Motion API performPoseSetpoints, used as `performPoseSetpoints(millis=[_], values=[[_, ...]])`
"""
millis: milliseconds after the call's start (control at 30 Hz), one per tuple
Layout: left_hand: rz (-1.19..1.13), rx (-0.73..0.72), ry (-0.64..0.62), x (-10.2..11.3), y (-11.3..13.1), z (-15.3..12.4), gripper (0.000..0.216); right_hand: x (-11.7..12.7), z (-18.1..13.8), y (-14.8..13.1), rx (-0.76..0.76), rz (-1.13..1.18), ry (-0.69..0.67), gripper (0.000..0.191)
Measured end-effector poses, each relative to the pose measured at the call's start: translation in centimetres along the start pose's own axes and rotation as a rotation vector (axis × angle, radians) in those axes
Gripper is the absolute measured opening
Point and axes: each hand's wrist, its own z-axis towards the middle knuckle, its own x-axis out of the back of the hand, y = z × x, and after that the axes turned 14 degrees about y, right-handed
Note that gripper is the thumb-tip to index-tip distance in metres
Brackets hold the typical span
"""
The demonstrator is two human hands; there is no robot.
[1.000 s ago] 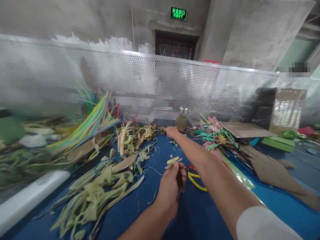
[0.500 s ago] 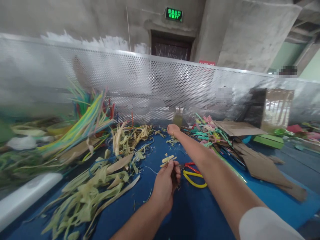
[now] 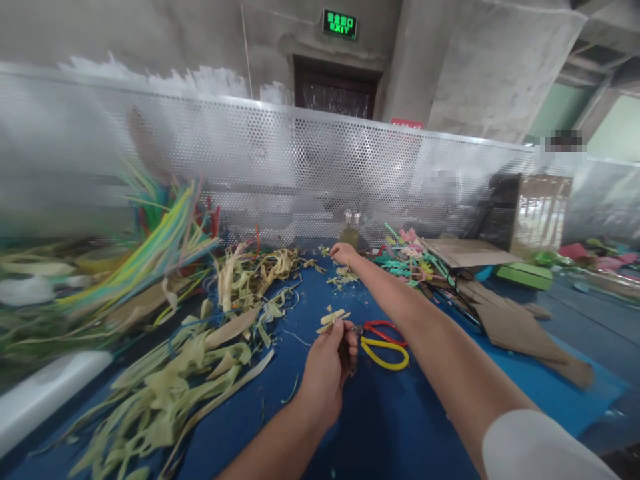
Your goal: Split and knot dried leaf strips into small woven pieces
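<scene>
Slivers (image 3: 331,321) pinched in my left hand (image 3: 325,363), right hand (image 3: 344,253) stretched out

My left thumb and fingers grip the pale slivers above the blue tabletop (image 3: 380,420), just beside scissors (image 3: 384,344) with red and yellow handles. My right hand is at the far side, near a glass jar (image 3: 350,233) and small scraps (image 3: 325,251); I cannot tell whether its fingers grasp anything. Pale green strips (image 3: 200,373) lie heaped left of my left hand.
</scene>
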Motion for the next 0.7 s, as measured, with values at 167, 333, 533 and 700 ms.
performPoseSetpoints(millis=[167,333,533,700], values=[[0.000,-0.008,0.000,0.0,0.0,0.0,0.029,-1.3,-0.4,-1.7,0.054,-0.047,-0.040,0.031],[0.008,-0.033,-0.018,0.1,-0.1,0.1,0.031,-2.9,-0.7,-3.1,0.074,-0.146,-0.054,0.029],[0.025,-0.021,-0.050,0.2,-0.3,0.1,0.031,-3.7,-0.7,-3.1,0.098,-0.223,-0.068,0.037],[0.036,-0.033,-0.022,0.2,-0.3,0.1,0.033,-3.8,-0.7,-3.1,0.105,-0.238,-0.071,0.031]])
